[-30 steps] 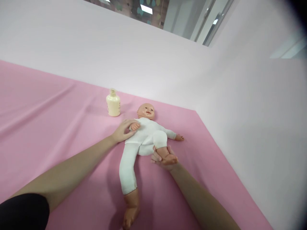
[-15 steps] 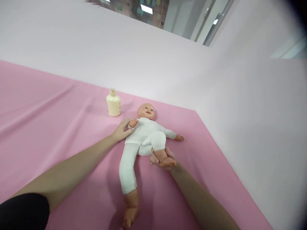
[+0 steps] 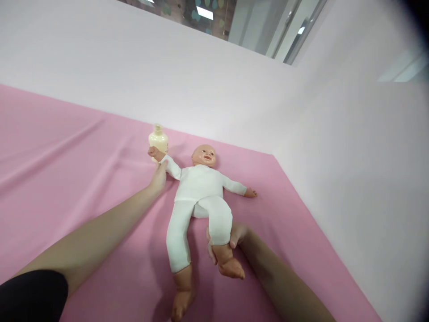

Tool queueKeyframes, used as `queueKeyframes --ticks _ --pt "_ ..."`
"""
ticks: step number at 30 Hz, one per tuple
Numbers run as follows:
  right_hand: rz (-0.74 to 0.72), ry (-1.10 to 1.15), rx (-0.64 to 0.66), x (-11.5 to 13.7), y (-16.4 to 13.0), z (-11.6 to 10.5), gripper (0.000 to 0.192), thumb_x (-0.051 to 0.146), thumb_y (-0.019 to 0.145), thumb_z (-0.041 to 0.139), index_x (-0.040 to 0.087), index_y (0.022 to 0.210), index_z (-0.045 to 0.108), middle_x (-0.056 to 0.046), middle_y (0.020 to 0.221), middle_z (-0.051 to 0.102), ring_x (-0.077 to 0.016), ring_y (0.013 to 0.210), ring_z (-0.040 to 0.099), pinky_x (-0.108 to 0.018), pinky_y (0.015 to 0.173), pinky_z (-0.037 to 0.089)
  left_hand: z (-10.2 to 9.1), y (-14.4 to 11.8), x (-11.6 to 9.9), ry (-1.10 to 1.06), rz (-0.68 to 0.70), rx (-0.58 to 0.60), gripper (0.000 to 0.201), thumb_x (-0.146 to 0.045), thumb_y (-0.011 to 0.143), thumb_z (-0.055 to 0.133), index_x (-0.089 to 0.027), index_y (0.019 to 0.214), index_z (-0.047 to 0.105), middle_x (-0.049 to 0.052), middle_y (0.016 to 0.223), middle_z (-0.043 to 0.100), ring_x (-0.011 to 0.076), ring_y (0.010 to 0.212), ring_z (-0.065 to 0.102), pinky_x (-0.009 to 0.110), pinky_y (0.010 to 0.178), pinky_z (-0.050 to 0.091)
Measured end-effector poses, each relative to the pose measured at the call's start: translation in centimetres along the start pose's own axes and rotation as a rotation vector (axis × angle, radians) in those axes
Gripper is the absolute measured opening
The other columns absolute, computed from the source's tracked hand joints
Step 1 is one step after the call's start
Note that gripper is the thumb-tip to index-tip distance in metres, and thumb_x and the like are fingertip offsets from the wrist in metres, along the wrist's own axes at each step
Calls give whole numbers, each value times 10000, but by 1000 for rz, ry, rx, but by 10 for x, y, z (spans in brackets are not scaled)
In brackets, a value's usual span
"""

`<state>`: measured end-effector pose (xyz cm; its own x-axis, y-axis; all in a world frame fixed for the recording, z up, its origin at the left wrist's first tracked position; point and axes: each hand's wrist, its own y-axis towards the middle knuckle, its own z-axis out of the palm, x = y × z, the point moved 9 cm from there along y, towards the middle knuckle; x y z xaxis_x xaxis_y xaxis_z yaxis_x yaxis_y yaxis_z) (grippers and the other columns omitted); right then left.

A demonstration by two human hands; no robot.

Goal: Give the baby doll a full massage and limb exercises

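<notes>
Left hand [image 3: 158,178] pinching the doll's [image 3: 200,190] raised arm just short of the cream bottle [image 3: 158,139] beyond the fingertips, right hand [image 3: 228,241] wrapped round the lower leg on the pink sheet [image 3: 83,179] — risky, one further stretch likely toppling that bottle.

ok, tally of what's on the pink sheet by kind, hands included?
Doll: 1, on its back, white suit
Bottle: 1, cream, behind the doll's raised arm
Hands: 2, left hand at the doll's arm, right hand round the doll's lower leg
Total: 4, all on the pink sheet
</notes>
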<state>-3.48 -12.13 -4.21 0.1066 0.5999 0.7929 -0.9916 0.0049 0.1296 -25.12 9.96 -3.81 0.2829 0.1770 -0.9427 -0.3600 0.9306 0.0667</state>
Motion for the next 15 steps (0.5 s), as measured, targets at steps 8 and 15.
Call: queueKeyframes --ticks 8,15 --pt "-2 -25 21 0 -3 -1 572 464 553 818 133 944 564 -107 918 654 -208 816 631 -317 706 484 4 -5 -7 6 43 23 247 -360 809 565 -232 1021 556 61 1079 628 249 1077 577 370 880 497" --pt "-194 -47 -41 16 -3 -10 651 707 488 733 187 803 502 -31 754 587 -184 735 569 -445 868 417 20 -19 -24 110 226 170 276 -373 805 560 -227 1039 546 56 1029 620 221 1022 585 363 867 489"
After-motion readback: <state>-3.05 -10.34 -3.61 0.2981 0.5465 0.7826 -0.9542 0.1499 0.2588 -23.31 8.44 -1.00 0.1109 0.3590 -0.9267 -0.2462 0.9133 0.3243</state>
